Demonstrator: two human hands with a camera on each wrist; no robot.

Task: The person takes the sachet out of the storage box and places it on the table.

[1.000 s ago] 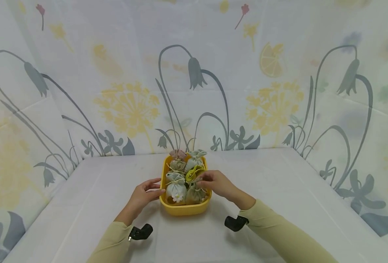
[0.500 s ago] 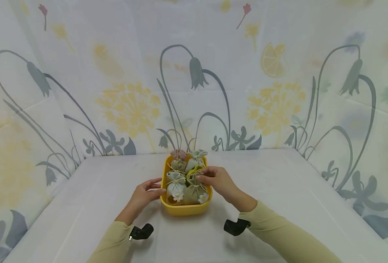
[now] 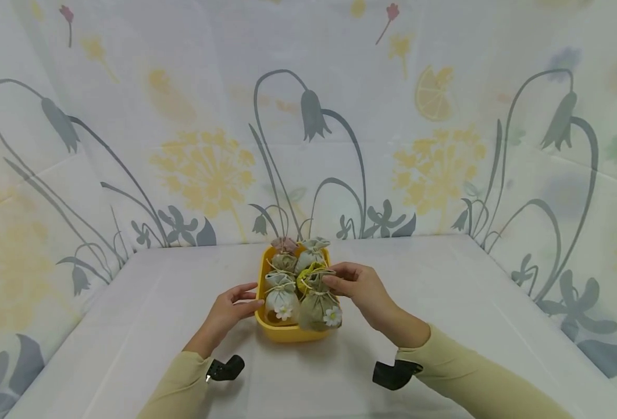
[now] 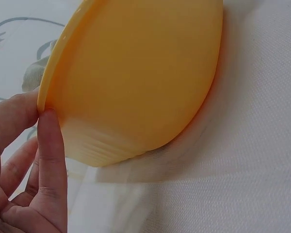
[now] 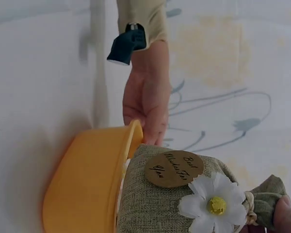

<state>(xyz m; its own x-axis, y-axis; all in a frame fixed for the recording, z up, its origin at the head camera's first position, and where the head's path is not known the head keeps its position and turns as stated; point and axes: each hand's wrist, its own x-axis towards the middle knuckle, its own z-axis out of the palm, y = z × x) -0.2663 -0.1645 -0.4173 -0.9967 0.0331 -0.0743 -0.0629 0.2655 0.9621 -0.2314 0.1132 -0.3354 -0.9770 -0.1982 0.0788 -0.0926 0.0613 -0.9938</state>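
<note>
My right hand [image 3: 363, 294] pinches the gathered neck of an olive-green drawstring sachet [image 3: 314, 313]. In the right wrist view, the sachet bears a white flower [image 5: 216, 206] with a yellow centre and a brown oval tag [image 5: 173, 168] reading "Best Wishes For You". It hangs at the near right corner of a yellow plastic container [image 3: 287, 336], overlapping the rim. My left hand [image 3: 228, 311] pinches the container's left rim between thumb and finger, as the left wrist view shows.
Inside the container are a pale sachet [image 3: 280, 299] with a white flower, a yellow-green one [image 3: 304, 280], a light one [image 3: 310, 256] and a pink-and-brown pair of bundles [image 3: 284, 256]. A white cloth covers the table [image 3: 182, 279]; a flower-printed curtain [image 3: 209, 105] stands behind.
My right hand has taken the olive-green sachet by its neck, lifting it and shifting it right and toward me, over the container's rim. The left hand stays on the rim.
</note>
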